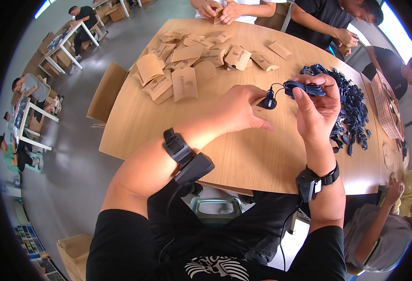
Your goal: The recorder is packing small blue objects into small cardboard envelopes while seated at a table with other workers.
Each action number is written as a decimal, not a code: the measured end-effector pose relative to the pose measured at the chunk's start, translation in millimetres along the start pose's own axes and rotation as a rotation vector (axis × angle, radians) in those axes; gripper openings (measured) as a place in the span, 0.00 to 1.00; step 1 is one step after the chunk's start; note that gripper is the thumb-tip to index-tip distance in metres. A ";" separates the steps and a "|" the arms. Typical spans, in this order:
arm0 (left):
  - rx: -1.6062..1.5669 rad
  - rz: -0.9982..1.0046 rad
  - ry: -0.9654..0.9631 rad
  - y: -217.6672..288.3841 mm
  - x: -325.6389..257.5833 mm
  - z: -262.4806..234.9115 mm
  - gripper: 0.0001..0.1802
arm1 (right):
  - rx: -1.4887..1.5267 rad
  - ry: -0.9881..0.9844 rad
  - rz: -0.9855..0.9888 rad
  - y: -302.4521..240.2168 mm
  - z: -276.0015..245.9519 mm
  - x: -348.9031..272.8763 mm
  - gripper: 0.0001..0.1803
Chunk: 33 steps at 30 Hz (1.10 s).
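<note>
A small dark-blue bundle (304,88) of coiled cord is held above the counter (243,154), with a thin cable looping from it to a small dark plug (268,102) at its end. The bundle is pinched in the right hand (316,110), whose fingers are closed around it with the thumb pressed across its front. The plug is touched by the fingertips of the left hand (236,112), whose fingers are curled; whether the plug is truly gripped cannot be told. A heap (351,110) of similar dark-blue pieces is spread on the counter just beyond the right hand, and a scatter of tan cardboard sleeves (187,65) is laid out on the far left part. The counter is of light wood with rounded corners and is set on a grey floor (74,154). Other people are seated at its far and right edges, and more are seen at white tables (32,112) on the left, among cardboard boxes (74,248). Both forearms are brought in from the lower edge, each with a black band at the wrist; the right forearm is raised nearly upright, the left is angled across towards the plug.
</note>
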<state>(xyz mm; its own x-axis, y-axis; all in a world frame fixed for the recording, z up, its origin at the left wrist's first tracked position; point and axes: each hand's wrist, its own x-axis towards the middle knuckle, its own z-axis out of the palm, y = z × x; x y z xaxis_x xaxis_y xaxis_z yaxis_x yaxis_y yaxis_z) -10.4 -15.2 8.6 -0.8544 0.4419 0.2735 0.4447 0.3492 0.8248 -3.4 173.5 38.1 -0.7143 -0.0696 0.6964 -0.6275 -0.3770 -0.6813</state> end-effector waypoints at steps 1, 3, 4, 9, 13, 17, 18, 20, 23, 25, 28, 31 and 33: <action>-0.025 -0.002 -0.001 -1.4 0.6 0.9 0.28 | -0.002 -0.001 0.001 -1.2 0.9 0.0 0.19; -0.047 -0.009 0.001 -1.7 -0.3 -0.1 0.28 | -0.062 -0.001 0.015 -2.4 4.0 -0.2 0.18; -0.095 -0.052 -0.007 -0.8 -0.9 -0.9 0.27 | -0.059 -0.003 0.017 -2.9 4.4 -1.0 0.18; -0.256 -0.101 -0.003 -3.4 1.2 -1.1 0.31 | -0.260 -0.223 0.006 -6.1 0.5 -2.2 0.13; -0.242 -0.136 -0.006 -1.4 2.5 -0.8 0.30 | -0.530 -0.314 -0.235 -1.5 -4.7 7.4 0.14; -0.218 -0.080 -0.006 -7.6 1.9 1.8 0.32 | -0.698 -0.393 -0.318 -7.5 -0.9 14.7 0.14; -0.218 -0.081 -0.006 -7.3 1.6 1.4 0.32 | -0.753 -0.433 -0.313 -9.8 -0.2 15.2 0.14; -0.131 -0.105 -0.051 -3.4 1.4 -0.7 0.33 | -0.809 -0.472 -0.307 -10.7 -0.1 14.1 0.15; -0.120 -0.096 -0.024 3.5 0.0 -0.4 0.29 | -0.762 -0.494 -0.212 -8.9 -0.7 10.6 0.15; -0.119 -0.100 -0.039 2.8 0.2 -0.2 0.30 | -0.713 -0.501 -0.136 -7.7 -0.1 8.0 0.15; -0.092 -0.098 -0.059 0.9 0.0 0.5 0.32 | -0.698 -0.497 -0.039 -8.4 2.0 5.9 0.14; -0.066 -0.073 -0.069 -4.3 0.4 2.2 0.34 | -0.707 -0.504 -0.010 -9.8 3.1 4.6 0.14; -0.063 -0.055 -0.074 -5.3 0.2 2.2 0.35 | -0.712 -0.531 0.015 -18.0 7.0 6.9 0.14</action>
<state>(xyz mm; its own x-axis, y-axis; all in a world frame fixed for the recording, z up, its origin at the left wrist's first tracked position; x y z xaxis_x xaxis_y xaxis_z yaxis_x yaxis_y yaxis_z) -12.3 -15.2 3.2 -0.8537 0.4839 0.1922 0.3782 0.3226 0.8677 5.1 173.4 56.7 -0.5970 -0.5562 0.5782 -0.7895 0.2791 -0.5466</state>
